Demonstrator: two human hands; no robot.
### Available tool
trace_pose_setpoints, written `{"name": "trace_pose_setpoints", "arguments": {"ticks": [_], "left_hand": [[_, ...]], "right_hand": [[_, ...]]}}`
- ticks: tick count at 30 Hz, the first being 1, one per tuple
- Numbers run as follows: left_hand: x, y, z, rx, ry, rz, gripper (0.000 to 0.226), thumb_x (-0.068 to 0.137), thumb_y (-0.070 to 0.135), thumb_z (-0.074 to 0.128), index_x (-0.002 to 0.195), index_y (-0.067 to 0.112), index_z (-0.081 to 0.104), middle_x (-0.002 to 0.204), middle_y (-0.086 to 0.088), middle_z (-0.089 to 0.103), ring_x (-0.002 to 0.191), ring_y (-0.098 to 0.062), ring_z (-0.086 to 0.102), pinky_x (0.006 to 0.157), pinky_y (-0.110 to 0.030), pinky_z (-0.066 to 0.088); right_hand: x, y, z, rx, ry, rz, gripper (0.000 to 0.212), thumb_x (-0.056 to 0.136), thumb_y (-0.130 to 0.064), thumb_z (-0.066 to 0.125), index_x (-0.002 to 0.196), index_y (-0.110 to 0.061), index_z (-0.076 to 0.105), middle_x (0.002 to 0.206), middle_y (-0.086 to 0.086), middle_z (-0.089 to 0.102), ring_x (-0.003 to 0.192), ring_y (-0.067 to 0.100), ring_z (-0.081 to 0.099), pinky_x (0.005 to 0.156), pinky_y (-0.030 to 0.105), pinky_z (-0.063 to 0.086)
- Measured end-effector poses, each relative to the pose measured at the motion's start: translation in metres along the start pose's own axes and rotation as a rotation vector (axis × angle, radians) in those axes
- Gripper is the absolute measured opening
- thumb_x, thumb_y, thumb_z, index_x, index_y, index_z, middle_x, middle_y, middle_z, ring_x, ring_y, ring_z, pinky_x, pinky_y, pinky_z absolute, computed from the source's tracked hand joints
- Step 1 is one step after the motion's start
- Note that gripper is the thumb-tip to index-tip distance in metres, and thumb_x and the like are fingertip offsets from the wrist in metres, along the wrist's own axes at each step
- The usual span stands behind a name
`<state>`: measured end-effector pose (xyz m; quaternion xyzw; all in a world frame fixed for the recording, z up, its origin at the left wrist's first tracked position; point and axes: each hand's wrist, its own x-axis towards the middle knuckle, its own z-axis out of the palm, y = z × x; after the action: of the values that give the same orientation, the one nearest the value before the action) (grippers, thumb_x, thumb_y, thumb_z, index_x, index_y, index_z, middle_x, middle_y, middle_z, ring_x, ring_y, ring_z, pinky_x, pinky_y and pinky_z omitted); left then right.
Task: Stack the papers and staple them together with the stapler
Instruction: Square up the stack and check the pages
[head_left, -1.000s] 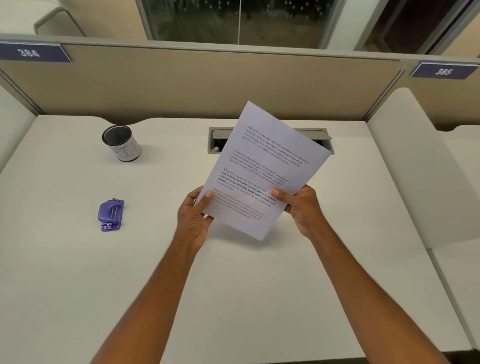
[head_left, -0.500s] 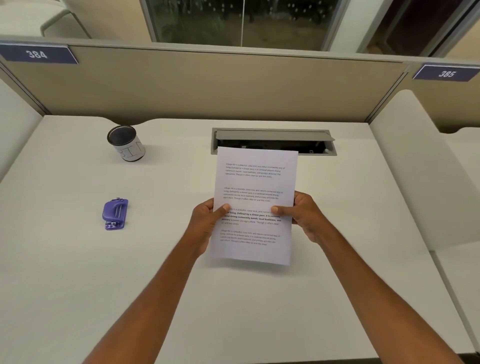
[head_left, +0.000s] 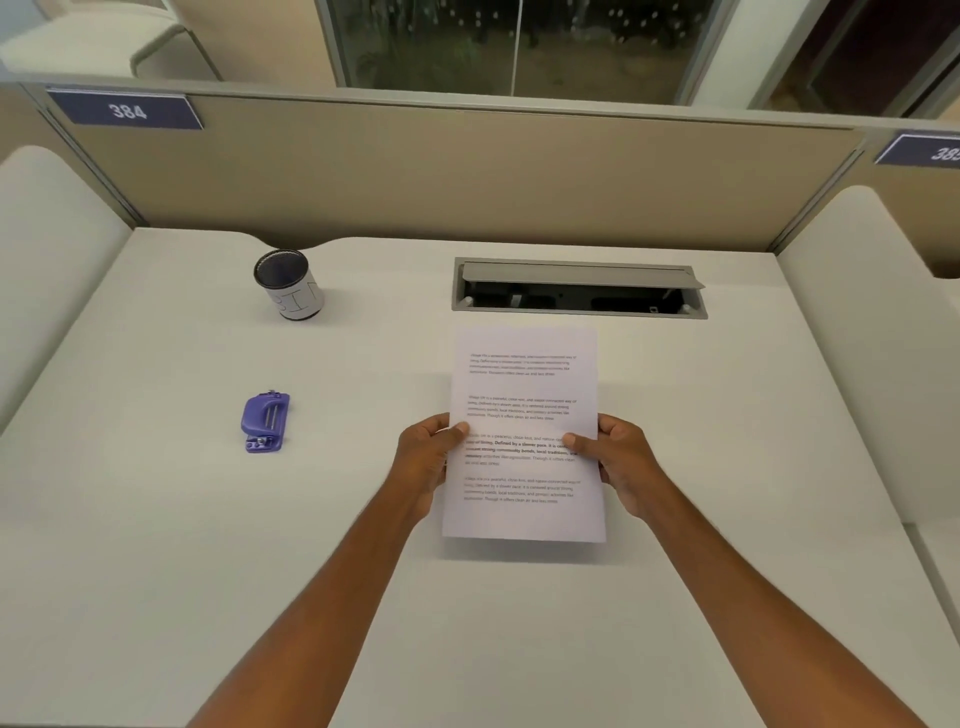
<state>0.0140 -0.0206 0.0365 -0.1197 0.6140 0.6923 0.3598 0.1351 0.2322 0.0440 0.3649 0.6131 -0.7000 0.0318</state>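
Observation:
A squared-up stack of printed white papers (head_left: 524, 395) is held just above the white desk (head_left: 156, 545), its long sides running away from me. My left hand (head_left: 426, 460) grips the stack's left edge with the thumb on top. My right hand (head_left: 621, 462) grips the right edge the same way. I cannot tell how many sheets are in the stack. A small purple stapler (head_left: 265, 422) lies on the desk well to the left of my left hand, touched by nothing.
A cylindrical mesh cup (head_left: 288, 285) with a paper label stands at the back left. An open grey cable hatch (head_left: 579, 288) is set into the desk beyond the papers. Beige partition walls (head_left: 441, 176) and white side dividers (head_left: 862, 338) enclose the desk.
The papers were tilted with a corner up; both hands have turned them square and lowered them flatter toward the desk. The stapler has not moved.

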Motion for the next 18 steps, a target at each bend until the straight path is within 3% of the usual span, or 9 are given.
{"name": "trace_pose_setpoints", "arguments": {"ticks": [7,14,18], "left_hand": [[0.001,0.019,-0.053,-0.043,0.111,0.066,0.023,0.105,0.008,0.069,0.127,0.009,0.074,0.115,-0.015,0.084,0.097,-0.031,0.082,0.087,-0.037,0.068],[0.005,0.060,-0.134,-0.068,0.379,0.134,0.018,0.104,0.003,0.066,0.121,0.007,0.073,0.110,-0.016,0.081,0.091,-0.029,0.080,0.087,-0.038,0.066],[0.011,0.081,-0.183,0.057,0.598,0.193,0.016,0.097,0.006,0.069,0.111,0.011,0.078,0.102,-0.014,0.081,0.077,-0.026,0.073,0.063,-0.025,0.059]], "right_hand": [[0.010,0.009,0.000,0.034,0.008,0.026,0.034,0.090,-0.008,0.085,0.123,-0.012,0.078,0.118,0.007,0.084,0.103,0.030,0.082,0.095,0.048,0.064],[0.023,0.017,-0.003,0.020,0.038,0.040,0.037,0.090,-0.009,0.085,0.126,-0.013,0.077,0.118,0.006,0.084,0.108,0.035,0.079,0.100,0.052,0.061],[0.027,0.020,-0.001,0.040,0.061,0.042,0.039,0.089,-0.008,0.086,0.127,-0.012,0.077,0.120,0.007,0.083,0.108,0.035,0.079,0.101,0.051,0.060]]}}
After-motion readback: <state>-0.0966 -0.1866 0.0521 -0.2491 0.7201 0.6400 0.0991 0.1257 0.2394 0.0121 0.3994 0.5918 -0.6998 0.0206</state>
